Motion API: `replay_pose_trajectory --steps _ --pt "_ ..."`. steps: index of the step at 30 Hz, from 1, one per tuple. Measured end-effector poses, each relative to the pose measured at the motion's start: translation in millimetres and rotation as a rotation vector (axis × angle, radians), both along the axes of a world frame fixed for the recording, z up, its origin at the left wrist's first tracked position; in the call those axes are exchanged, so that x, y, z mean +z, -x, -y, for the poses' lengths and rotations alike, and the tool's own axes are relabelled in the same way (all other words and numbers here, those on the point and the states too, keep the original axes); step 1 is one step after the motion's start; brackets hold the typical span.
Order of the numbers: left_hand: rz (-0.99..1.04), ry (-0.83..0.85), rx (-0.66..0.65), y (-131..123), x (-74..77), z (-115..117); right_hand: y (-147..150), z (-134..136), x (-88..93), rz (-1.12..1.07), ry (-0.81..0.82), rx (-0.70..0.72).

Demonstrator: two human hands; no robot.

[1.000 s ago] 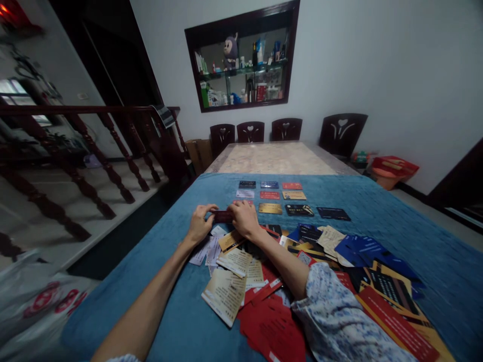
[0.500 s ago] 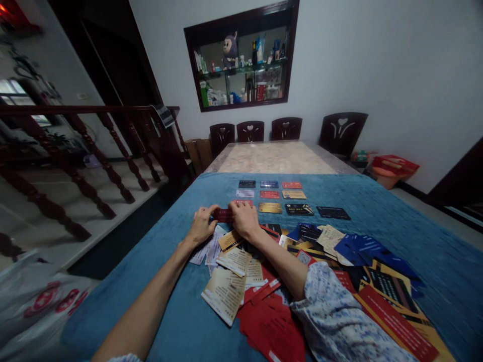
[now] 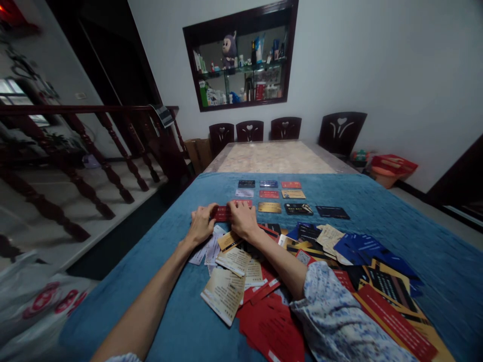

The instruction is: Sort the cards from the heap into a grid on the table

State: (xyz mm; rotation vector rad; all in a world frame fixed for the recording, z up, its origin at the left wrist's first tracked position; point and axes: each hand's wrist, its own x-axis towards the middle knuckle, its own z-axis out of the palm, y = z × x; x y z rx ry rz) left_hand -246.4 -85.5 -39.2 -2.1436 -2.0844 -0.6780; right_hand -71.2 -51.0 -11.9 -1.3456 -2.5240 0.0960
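Observation:
Between my left hand and my right hand is a dark red card, gripped at its left and right ends just above the blue cloth. Fingers of both hands are bent around its edges. Beyond the hands, cards lie in rows: a gold card, a black card and a dark card are in the nearest row. Under and beside my right forearm spreads a loose pile with cream cards, red cards and blue cards. My right hand partly covers another red card in the nearest row.
A blue cloth covers the near part of the table; its far part is a bare stone-like top. Dark chairs stand at the far end. A wooden railing and white plastic bags are at the left.
The red card is tilted slightly more toward me, its printed face showing more. Both hands stay almost in place; the other cards have not moved.

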Motion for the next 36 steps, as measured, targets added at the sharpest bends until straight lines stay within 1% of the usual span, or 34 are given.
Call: replay_pose_trajectory --steps 8,14,21,26,31,36 --pt "-0.012 0.005 -0.014 0.5 4.8 3.0 0.4 -2.1 0.2 -0.006 -0.01 0.009" --pt "-0.033 0.005 -0.012 -0.3 5.9 3.5 0.2 -6.0 3.6 0.034 -0.022 0.02" --pt "-0.04 0.062 -0.008 -0.9 9.8 3.4 -0.2 -13.6 3.3 0.067 -0.004 0.053" --pt "-0.066 0.083 0.005 2.3 10.4 3.2 0.5 -13.2 4.4 0.066 -0.005 0.085" --pt "-0.1 0.039 0.031 5.8 14.5 3.6 -1.2 -11.1 13.2 0.072 -0.026 0.107" --pt "-0.08 0.009 -0.006 2.4 24.8 -2.5 -10.7 -17.8 28.2 0.114 -0.055 0.111"
